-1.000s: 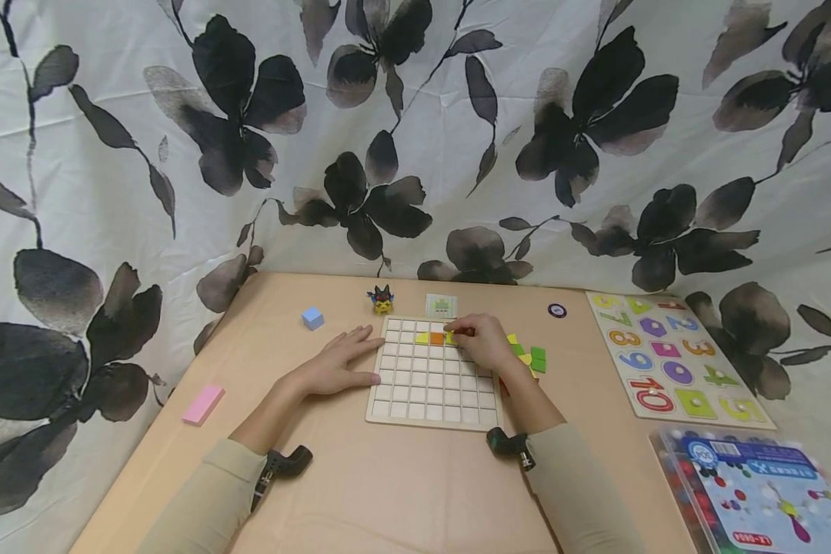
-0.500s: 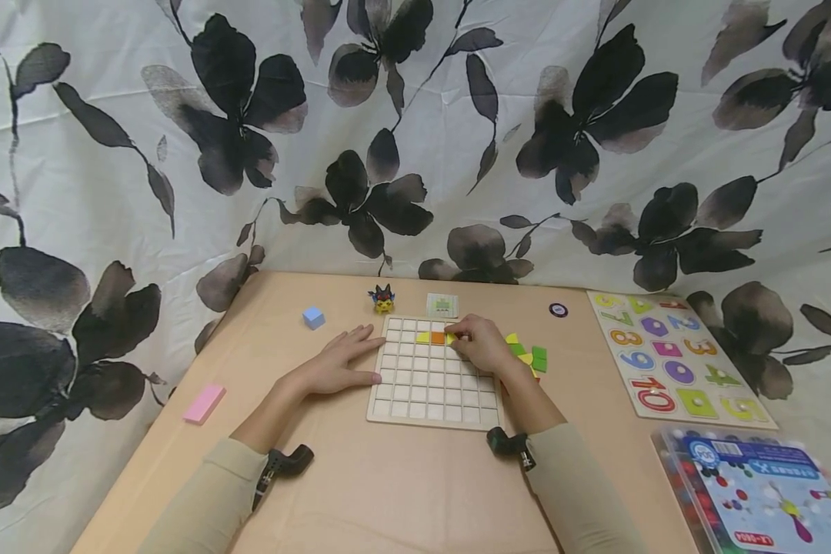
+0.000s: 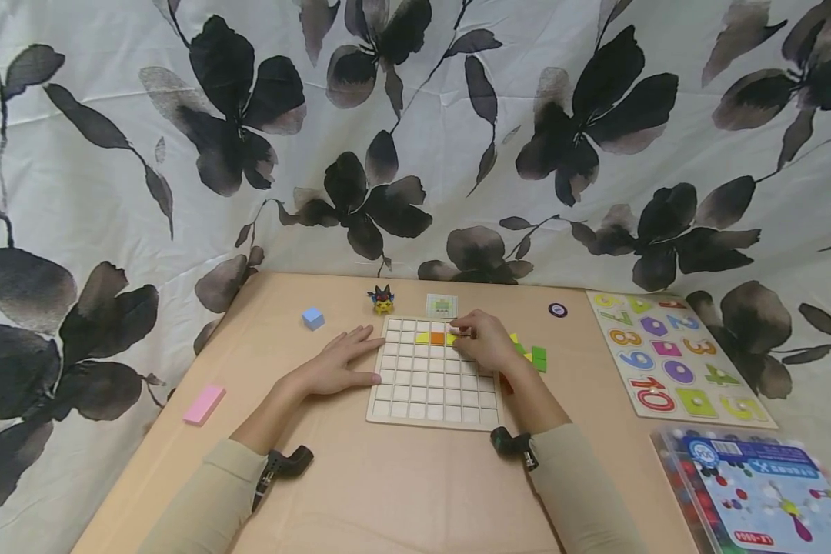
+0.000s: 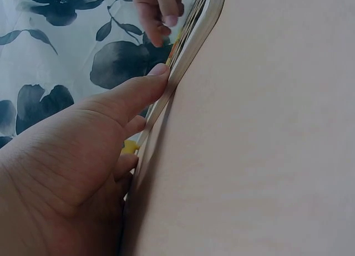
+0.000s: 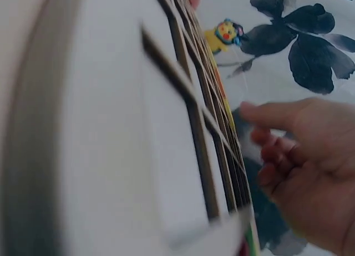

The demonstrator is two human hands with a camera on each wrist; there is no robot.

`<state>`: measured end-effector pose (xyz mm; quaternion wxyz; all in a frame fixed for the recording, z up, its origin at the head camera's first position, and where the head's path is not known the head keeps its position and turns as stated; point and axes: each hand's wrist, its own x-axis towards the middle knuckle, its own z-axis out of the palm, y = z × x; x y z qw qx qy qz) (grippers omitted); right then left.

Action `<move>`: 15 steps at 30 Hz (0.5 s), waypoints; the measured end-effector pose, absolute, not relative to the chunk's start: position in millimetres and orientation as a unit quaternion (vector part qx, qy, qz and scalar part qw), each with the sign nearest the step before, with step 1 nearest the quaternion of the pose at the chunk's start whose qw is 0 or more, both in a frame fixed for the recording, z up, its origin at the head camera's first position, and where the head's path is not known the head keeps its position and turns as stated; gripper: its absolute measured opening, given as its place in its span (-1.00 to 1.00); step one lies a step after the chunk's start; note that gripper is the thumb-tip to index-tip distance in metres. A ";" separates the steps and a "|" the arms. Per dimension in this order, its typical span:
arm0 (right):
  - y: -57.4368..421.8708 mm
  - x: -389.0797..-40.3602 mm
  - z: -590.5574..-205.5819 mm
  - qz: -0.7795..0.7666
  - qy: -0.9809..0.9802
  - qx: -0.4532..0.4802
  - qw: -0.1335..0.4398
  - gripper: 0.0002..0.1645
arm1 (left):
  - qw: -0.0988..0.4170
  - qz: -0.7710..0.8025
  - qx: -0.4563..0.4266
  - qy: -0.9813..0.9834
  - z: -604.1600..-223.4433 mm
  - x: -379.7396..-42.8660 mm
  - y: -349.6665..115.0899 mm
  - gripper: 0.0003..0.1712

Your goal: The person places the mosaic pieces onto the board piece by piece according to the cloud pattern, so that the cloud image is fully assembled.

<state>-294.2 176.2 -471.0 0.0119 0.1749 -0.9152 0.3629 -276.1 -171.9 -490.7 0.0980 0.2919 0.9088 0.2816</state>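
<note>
A wooden grid board point(image 3: 415, 391) with white square cells lies on the table. In one of its upper rows sit a yellow tile point(image 3: 423, 338), an orange tile point(image 3: 437, 338) and another yellow tile point(image 3: 450, 339). My left hand point(image 3: 335, 362) rests against the board's left edge, fingers extended and thumb on the rim. Over the board's upper right is my right hand point(image 3: 486, 342), its fingertips just off the second yellow tile. In the right wrist view its fingers are loosely bent with nothing seen between them. The right hand and forearm partly hide loose green tiles point(image 3: 538, 358).
Behind the board are a patterned card point(image 3: 442, 305) and a small yellow figure point(image 3: 382, 299). A blue cube point(image 3: 313, 318) and a pink block point(image 3: 204, 405) lie left. On the right are a dark disc point(image 3: 557, 310), a number board point(image 3: 679, 362) and a clear plastic box point(image 3: 769, 492).
My right hand has drawn slightly up and to the right, off the second yellow tile, so more of that tile shows. My left hand keeps its place at the board's edge.
</note>
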 end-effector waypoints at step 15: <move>221.1 -284.2 -433.8 0.388 -0.910 0.136 0.057 -0.53 | 0.096 0.285 0.291 0.908 -487.0 -273.2 -171.8 -0.07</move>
